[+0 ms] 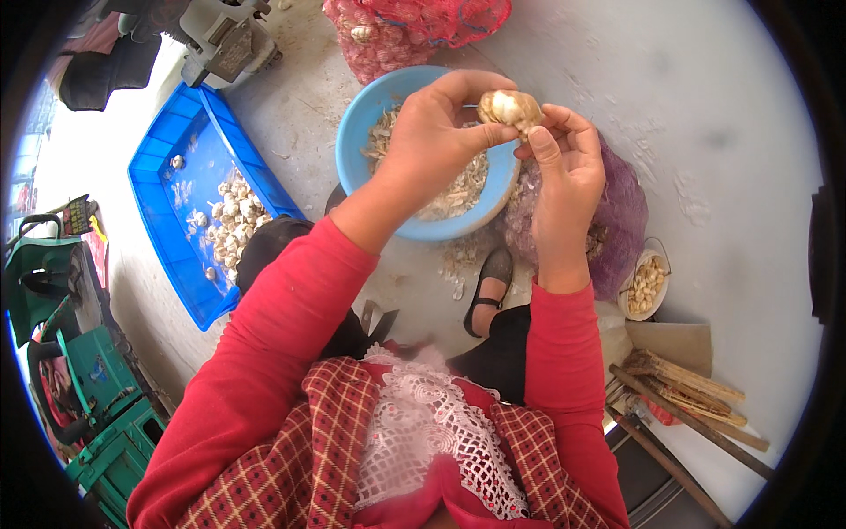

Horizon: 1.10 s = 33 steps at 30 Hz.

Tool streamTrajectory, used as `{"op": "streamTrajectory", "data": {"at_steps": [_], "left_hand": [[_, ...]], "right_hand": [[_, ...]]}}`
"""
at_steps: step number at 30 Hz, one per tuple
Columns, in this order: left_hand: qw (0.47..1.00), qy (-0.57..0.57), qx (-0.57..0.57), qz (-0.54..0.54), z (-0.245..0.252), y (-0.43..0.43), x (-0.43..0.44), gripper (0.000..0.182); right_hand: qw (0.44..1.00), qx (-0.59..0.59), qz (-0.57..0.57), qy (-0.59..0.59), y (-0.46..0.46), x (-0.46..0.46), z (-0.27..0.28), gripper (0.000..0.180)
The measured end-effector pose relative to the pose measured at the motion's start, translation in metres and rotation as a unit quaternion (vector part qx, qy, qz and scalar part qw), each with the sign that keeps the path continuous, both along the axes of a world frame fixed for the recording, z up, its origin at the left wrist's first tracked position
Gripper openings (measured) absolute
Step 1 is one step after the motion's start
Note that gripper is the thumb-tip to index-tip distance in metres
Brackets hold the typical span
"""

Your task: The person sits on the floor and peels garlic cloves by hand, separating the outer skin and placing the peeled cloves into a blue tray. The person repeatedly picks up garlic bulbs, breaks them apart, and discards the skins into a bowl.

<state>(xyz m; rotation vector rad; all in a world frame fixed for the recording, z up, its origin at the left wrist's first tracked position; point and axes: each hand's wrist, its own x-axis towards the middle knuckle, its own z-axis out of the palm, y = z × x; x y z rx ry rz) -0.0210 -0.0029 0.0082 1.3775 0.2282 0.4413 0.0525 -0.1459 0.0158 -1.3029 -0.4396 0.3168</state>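
A partly peeled garlic bulb (513, 108) is raised above the light-blue basin (348, 159), its pale flesh showing between tan skins. My left hand (436, 125) grips it from the left, thumb below and index finger on top. The thumb and fingertips of my right hand (568, 159) pinch the lower right end of the same bulb. Dry garlic skins (462, 188) lie inside the basin beneath, partly hidden by my left wrist and hand. Behind my right hand, a purple mesh sack (621, 205) rests against the basin's right side.
A blue plastic tray (149, 192) at left holds whole garlic bulbs (238, 211). Beyond the basin sits a red mesh sack (390, 49) of garlic. On the right are a small bucket (624, 297) of peeled cloves and wooden sticks (694, 390). Green plastic containers (106, 370) stand at lower left.
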Motion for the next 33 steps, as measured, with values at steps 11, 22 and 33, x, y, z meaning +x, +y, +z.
{"op": "streamTrajectory", "data": {"at_steps": [11,22,33], "left_hand": [[0.998,-0.029,-0.046,0.032,-0.008,-0.002,0.01,0.035],[0.999,0.02,-0.026,-0.03,-0.008,0.008,0.012,0.036],[0.997,0.061,0.04,-0.008,-0.003,0.014,0.026,0.034]], "right_hand": [[0.995,0.043,0.019,0.082,0.008,0.01,-0.013,0.022],[0.996,0.069,0.029,0.04,0.013,0.023,-0.027,0.012],[0.994,0.023,0.012,0.108,0.026,0.027,-0.021,0.022]]}}
